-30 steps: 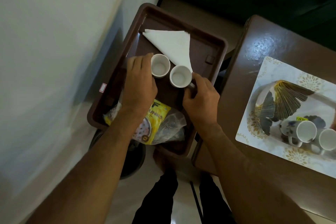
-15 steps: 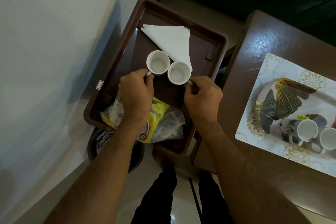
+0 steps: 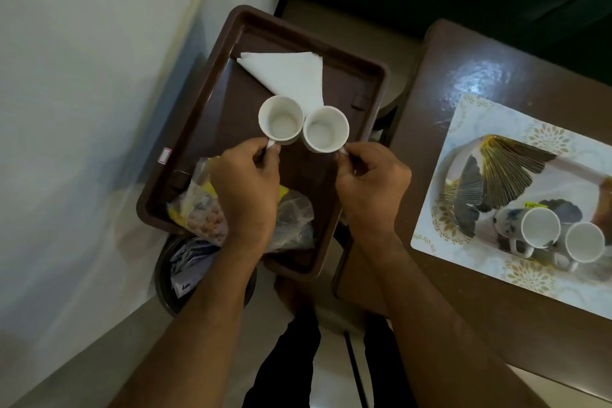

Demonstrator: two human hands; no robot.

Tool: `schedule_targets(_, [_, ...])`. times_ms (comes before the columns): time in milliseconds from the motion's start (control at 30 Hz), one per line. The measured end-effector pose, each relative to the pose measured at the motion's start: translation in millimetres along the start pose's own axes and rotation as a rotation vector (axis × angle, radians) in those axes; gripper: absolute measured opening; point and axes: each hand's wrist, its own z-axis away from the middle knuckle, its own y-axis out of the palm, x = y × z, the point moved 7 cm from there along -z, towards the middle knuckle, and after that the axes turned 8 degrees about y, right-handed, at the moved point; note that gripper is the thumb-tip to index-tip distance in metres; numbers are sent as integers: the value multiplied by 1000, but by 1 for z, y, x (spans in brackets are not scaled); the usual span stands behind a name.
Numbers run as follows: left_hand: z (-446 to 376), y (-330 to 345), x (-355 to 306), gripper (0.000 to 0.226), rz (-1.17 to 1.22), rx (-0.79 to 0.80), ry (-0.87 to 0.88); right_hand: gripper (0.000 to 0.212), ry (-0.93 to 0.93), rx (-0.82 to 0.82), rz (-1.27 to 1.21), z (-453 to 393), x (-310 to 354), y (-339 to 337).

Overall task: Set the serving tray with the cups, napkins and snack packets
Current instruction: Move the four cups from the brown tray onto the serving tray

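A brown serving tray (image 3: 371, 83) holds a white napkin (image 3: 291, 76) folded into a triangle at its far end. Two white cups stand side by side and touching in the tray's middle. My left hand (image 3: 246, 189) pinches the handle of the left cup (image 3: 280, 121). My right hand (image 3: 371, 189) pinches the handle of the right cup (image 3: 325, 133). Snack packets (image 3: 205, 219) in yellow and clear plastic lie at the tray's near end, partly hidden under my left wrist.
A brown table (image 3: 463, 275) stands to the right with a patterned white tray (image 3: 470, 129) holding two more cups (image 3: 539, 228) and a fan-shaped plate (image 3: 496, 172). A dark bin (image 3: 165, 275) with papers sits below the brown tray. A pale wall runs along the left.
My left hand slid back from beside the left cup and took its handle. Both cups have shifted slightly toward the tray's near side while my right hand kept its handle.
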Motion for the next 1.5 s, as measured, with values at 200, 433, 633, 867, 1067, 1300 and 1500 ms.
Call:
schedule_targets(200, [23,21,-44,16,9,8,44,7,6,-77,-33,-11,-18,-51])
schedule_targets(433, [63,73,-110,15,0,66,120,5,56,-136,9,-28,-67,-127])
schedule_targets(633, [97,127,-165,13,44,133,180,5,60,-206,58,-47,-114,-195])
schedule_targets(867, [124,189,-212,19,33,254,240,8,142,-221,86,-71,-176,-255])
schedule_targets(1067, [132,243,-229,15,-10,396,244,7,231,-133,142,-94,-232,-287])
schedule_targets(1300, [135,279,-232,14,-98,521,253,6,298,-53,166,-111,-271,-297])
schedule_targets(1500, [131,288,-237,11,-168,548,342,8,304,7,140,-112,-285,-299])
